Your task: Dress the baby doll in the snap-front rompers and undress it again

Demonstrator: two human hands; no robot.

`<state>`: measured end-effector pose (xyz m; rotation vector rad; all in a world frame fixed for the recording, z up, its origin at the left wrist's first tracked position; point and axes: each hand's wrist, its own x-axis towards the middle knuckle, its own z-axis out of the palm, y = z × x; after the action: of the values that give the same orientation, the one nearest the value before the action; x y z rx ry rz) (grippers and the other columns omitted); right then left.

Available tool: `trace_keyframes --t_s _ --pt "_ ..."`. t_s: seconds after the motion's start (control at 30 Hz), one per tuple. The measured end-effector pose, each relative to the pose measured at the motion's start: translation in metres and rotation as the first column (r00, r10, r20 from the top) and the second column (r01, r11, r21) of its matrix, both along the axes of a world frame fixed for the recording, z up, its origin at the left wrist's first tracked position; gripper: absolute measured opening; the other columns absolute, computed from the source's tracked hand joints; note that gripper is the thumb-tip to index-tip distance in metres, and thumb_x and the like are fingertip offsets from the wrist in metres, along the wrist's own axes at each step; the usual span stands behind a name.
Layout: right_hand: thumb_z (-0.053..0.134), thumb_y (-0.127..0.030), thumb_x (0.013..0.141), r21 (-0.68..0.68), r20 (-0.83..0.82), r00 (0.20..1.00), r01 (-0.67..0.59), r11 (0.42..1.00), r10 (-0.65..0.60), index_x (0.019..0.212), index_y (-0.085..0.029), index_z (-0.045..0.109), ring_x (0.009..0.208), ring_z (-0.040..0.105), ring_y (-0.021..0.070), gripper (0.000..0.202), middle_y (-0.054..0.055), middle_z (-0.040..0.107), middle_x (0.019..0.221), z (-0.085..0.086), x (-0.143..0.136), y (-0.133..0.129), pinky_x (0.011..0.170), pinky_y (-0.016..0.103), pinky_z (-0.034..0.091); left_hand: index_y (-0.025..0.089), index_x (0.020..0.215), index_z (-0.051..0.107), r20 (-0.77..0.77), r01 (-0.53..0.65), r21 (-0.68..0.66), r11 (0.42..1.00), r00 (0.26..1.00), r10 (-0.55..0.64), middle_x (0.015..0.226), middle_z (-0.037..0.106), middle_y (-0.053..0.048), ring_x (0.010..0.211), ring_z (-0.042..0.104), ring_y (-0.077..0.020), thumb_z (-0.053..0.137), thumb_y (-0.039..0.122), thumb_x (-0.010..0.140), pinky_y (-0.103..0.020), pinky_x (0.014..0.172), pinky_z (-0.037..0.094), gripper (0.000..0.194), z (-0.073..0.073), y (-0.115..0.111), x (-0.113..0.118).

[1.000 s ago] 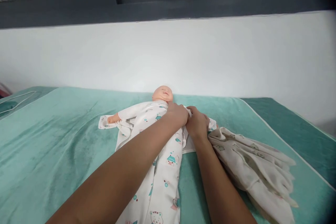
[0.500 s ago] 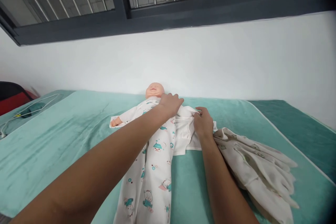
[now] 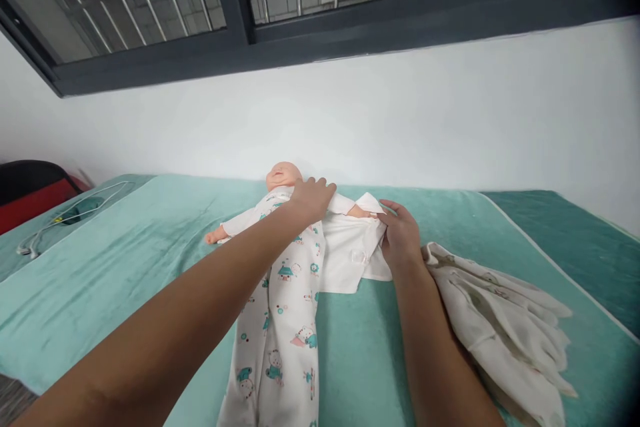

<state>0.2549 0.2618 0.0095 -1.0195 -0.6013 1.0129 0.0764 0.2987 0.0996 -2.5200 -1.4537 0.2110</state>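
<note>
A baby doll (image 3: 283, 175) lies on its back, head toward the wall, in white printed baby trousers (image 3: 295, 327) and a white baby shirt (image 3: 345, 260) spread out on its right side in view. My left hand (image 3: 315, 200) is closed over the doll's shoulder and upper arm, its thumb hidden. With thumb and fingers, my right hand (image 3: 401, 232) pinches the shirt's edge beside the doll's small hand (image 3: 361, 211), which shows at the sleeve end. The doll's other hand (image 3: 216, 235) sticks out of its sleeve.
A crumpled cream garment (image 3: 500, 320) lies right of my right forearm. The teal cloth (image 3: 125, 267) covers the bed up to the white wall (image 3: 350, 120). At far left are a white cable (image 3: 37, 240) and a black and red object (image 3: 30, 197). Above runs a barred window.
My right hand has drawn the shirt's edge aside, so the doll's small hand now shows. My left hand stays at the shoulder. The view has shifted slightly.
</note>
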Motion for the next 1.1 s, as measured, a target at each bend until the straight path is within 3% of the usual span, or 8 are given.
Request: trace_keyframes --t_s 0.17,0.37,0.5,0.63,0.77,0.9,1.1 --pt "0.067 -0.016 0.051 -0.001 -0.025 1.0 -0.009 1.0 0.009 0.09 -0.02 0.064 0.06 0.063 0.0162 0.04 -0.001 0.071 0.072 0.005 0.0 -0.002 0.052 0.026 0.047 0.018 0.124 0.052 0.055 0.07 -0.008 0.997 0.996 -0.07 0.121 0.061 -0.013 0.112 0.055 -0.0304 0.053 0.02 0.088 -0.045 0.087 0.047 0.036 -0.01 0.005 0.008" --pt "0.066 -0.019 0.055 -0.17 0.045 0.999 0.038 0.985 -0.03 0.078 -0.022 0.065 0.058 0.061 0.0165 0.024 -0.003 0.065 0.061 -0.001 0.002 0.003 0.051 0.026 0.047 0.017 0.121 0.055 0.063 0.071 0.034 0.997 0.995 -0.073 0.116 0.062 -0.013 0.106 0.057 -0.0295 0.054 0.014 0.085 -0.041 0.079 0.047 0.035 -0.008 0.001 0.007" --pt "0.066 -0.02 0.057 -0.211 0.037 0.999 -0.003 0.978 0.011 0.072 -0.022 0.065 0.063 0.06 0.0162 0.015 -0.001 0.067 0.065 -0.004 0.002 0.005 0.054 0.026 0.049 0.018 0.122 0.054 0.067 0.053 0.075 0.996 0.996 -0.058 0.116 0.062 -0.013 0.107 0.057 -0.0293 0.055 0.014 0.085 -0.04 0.077 0.047 0.037 -0.004 -0.004 0.003" --pt "0.062 -0.018 0.055 -0.208 0.043 0.997 -0.055 0.977 0.065 0.075 -0.022 0.064 0.063 0.059 0.014 0.02 -0.003 0.065 0.066 0.003 0.003 0.001 0.054 0.024 0.047 0.018 0.124 0.052 0.067 0.019 0.058 0.998 0.998 -0.023 0.118 0.062 -0.013 0.106 0.056 -0.029 0.055 0.016 0.086 -0.04 0.077 0.047 0.038 -0.003 -0.003 0.003" --pt "0.062 -0.016 0.052 -0.239 0.08 0.972 -0.198 0.951 0.223 0.083 -0.02 0.066 0.053 0.053 0.0134 0.032 -0.002 0.063 0.063 0.014 0.01 -0.009 0.046 0.024 0.039 0.018 0.126 0.052 0.042 -0.002 0.032 0.999 0.999 0.0 0.119 0.061 -0.013 0.106 0.056 -0.0292 0.055 0.018 0.087 -0.041 0.078 0.048 0.04 -0.006 0.003 0.005" --pt "0.061 -0.018 0.054 -0.285 0.194 0.918 -0.284 0.915 0.345 0.097 -0.021 0.065 0.05 0.048 0.0111 0.043 -0.004 0.062 0.065 0.02 0.017 -0.016 0.044 0.023 0.033 0.019 0.126 0.052 0.032 -0.005 0.013 1.0 0.999 0.005 0.119 0.061 -0.013 0.107 0.056 -0.0289 0.054 0.016 0.086 -0.041 0.079 0.048 0.04 -0.009 0.007 0.008" --pt "0.057 -0.015 0.054 -0.353 0.475 0.801 -0.207 0.912 0.365 0.1 -0.023 0.065 0.062 0.056 0.0134 0.047 -0.001 0.069 0.079 0.015 0.022 -0.015 0.051 0.023 0.038 0.02 0.127 0.053 0.024 -0.087 0.01 0.996 0.996 0.086 0.123 0.061 -0.013 0.113 0.054 -0.0304 0.055 0.014 0.086 -0.044 0.086 0.047 0.041 -0.01 0.006 0.015"
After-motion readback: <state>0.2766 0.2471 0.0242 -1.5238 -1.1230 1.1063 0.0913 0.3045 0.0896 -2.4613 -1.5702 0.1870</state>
